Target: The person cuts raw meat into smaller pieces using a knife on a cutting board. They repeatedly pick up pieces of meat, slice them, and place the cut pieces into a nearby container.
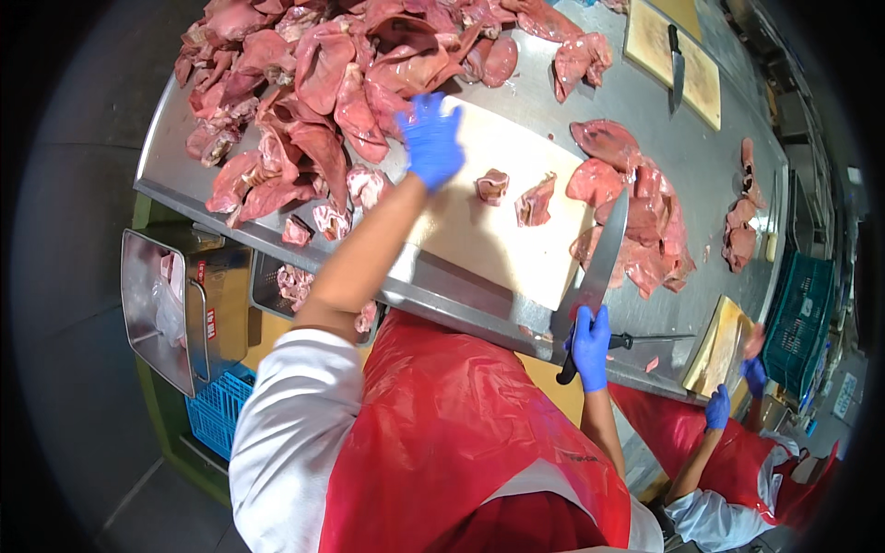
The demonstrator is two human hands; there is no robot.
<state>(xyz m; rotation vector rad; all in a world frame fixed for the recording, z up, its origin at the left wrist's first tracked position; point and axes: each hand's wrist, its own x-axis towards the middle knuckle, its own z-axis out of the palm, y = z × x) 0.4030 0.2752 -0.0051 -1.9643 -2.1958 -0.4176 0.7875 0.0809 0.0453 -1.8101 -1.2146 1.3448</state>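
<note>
The long knife (607,249) has a broad, silvery blade that tapers to a point, with a black handle. It stands tilted, tip away from the person, over the right end of the pale cutting board (498,263) on the metal counter (442,310). Two small meat chunks (535,201), reddish and streaked with pale tissue, lie apart on the board. The heaped meat (318,69) beyond its left end is pink-red, glossy and floppy, in folded lobes; more lobes (654,226) lie at the right end.

The right hand (591,348), in a blue glove, is closed round the knife's handle, near the person's body. The left hand (431,143), also gloved, reaches forward with fingers spread, holding nothing visible, beside the heap; whether it touches the meat, I cannot tell.
</note>
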